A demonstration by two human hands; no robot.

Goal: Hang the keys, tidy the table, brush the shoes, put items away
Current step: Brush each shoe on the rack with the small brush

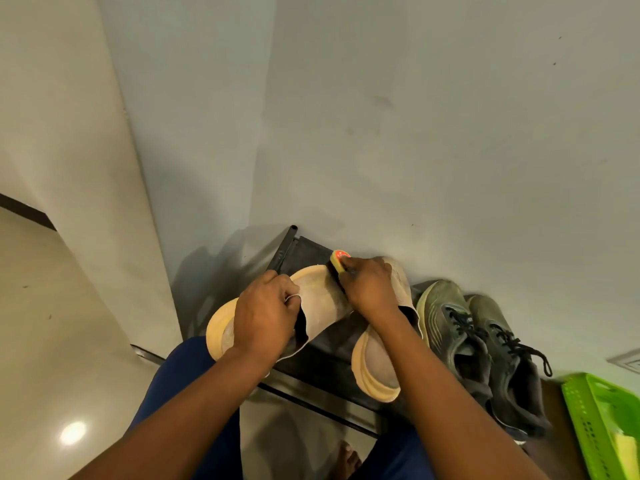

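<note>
A beige slip-on shoe (322, 299) with a pale yellow sole lies tilted on the black shoe rack (304, 249). My left hand (265, 315) grips its heel opening. My right hand (369, 287) holds a yellow brush (337, 260) with a red end against the shoe's toe area. The matching beige shoe (377, 365) lies beside it on the rack, partly under my right forearm.
A pair of dark green lace-up sneakers (485, 351) sits to the right on the rack. A green plastic basket (602, 424) stands at the far right. The wall runs right behind the rack. Tiled floor and my bare foot (348, 459) lie below.
</note>
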